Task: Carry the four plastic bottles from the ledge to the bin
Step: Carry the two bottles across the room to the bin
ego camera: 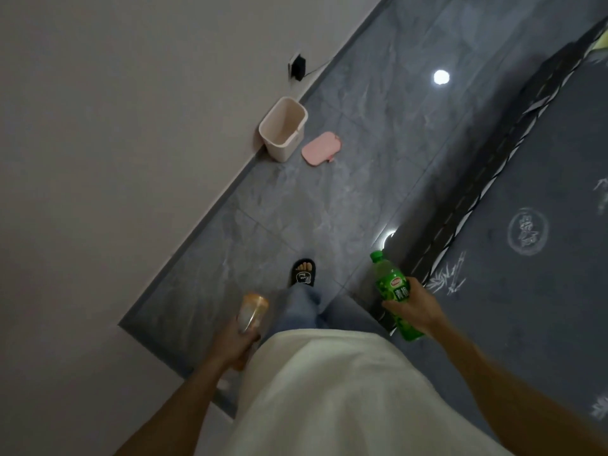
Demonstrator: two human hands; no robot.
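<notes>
A loose white shirt (pixel 329 390) hangs nearest, soft and plain. Beside it the left hand (pixel 235 343) is wrapped around an orange bottle (pixel 252 312) — see-through plastic, blurry, pointing forward. The right hand (pixel 411 307) grips a green bottle (pixel 393 291) around its middle; the bottle is shiny, with a green cap and a round red mark on its label, and it tilts up and to the left. Below the shirt come blue jeans (pixel 302 307) and one foot in a black slipper (pixel 302 273) on the floor (pixel 362 159), which is smooth grey tile that shines with round spots of light. On the right lies a dark mat (pixel 543 192) with pale leaf drawings. Farther off, against the pale wall (pixel 115 126), stands the bin (pixel 283 128) — cream plastic, boxy with round corners, open on top. Its flat pink lid (pixel 321 148) lies on the tiles just beside it. Behind, a black plug (pixel 298 66) sits in the wall.
</notes>
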